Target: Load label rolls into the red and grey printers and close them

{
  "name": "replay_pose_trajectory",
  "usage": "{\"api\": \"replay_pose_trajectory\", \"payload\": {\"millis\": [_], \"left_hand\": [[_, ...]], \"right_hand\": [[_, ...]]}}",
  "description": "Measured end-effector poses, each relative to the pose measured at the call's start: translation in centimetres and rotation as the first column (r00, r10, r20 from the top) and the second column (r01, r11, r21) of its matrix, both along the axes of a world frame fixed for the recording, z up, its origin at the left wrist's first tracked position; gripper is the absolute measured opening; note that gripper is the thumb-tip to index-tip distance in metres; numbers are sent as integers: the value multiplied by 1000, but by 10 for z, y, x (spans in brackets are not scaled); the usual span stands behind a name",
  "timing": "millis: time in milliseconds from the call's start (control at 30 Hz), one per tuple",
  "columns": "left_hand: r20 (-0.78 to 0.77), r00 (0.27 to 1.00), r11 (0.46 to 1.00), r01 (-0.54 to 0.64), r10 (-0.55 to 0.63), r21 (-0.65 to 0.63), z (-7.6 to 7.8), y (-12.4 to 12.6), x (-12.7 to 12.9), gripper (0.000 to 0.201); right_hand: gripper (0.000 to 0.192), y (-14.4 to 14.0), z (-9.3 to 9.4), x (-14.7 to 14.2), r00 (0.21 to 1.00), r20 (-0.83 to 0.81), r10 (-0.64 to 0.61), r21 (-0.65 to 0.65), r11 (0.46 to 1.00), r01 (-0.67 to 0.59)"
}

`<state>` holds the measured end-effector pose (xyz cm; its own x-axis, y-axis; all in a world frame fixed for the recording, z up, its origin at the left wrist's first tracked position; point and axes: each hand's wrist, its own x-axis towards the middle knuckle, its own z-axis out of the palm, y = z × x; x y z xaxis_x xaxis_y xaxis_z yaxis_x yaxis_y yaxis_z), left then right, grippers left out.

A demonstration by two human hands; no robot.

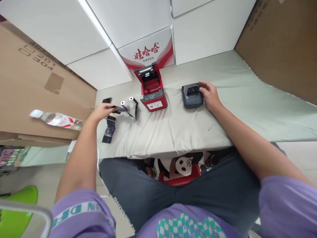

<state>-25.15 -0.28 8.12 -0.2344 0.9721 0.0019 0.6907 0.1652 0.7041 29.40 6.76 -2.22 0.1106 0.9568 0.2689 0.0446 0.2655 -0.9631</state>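
Note:
My left hand [104,110] is closed in a pinch on a dark strip [121,108] at the left of the table, just beside two small white paper rolls [127,101] with dark tails. Below and behind that hand lie more dark crumpled strips [109,131]. My right hand [210,95] grips the right side of a small dark grey printer [192,100], its thumb and fingers at the upper right corner. A dark patterned piece [192,90] shows at the printer's top. Between the hands stands a red printer [154,92] with its lid raised and its inside showing.
A pale cloth covers the table [173,132]. White boxes [146,49] line the back, and cardboard boxes stand left [29,86] and right [284,46]. A plastic bottle [59,119] lies on its side at the left. Below the table edge is a red stool with a panda picture [182,167].

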Motion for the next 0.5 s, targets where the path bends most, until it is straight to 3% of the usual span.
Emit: {"api": "replay_pose_trajectory", "payload": {"millis": [100,200,367,433,500], "left_hand": [[266,961,984,-115,75,137,17,-12,3,67],[532,846,947,-199,36,251,38,-15,21,70],[681,726,930,-178,-95,321,56,2,80,66],[676,714,918,-123,-182,377,52,13,107,63],[617,750,904,-61,-239,423,42,27,133,59]], "right_hand": [[33,0,1,-1,1000,14,0,-9,1000,0],[33,0,0,-1,1000,21,2,-10,1000,-2],[34,2,-3,0,1000,20,0,26,1000,0],[34,3,-5,0,1000,17,0,45,999,-1],[35,5,-7,0,1000,18,-3,54,999,2]]}}
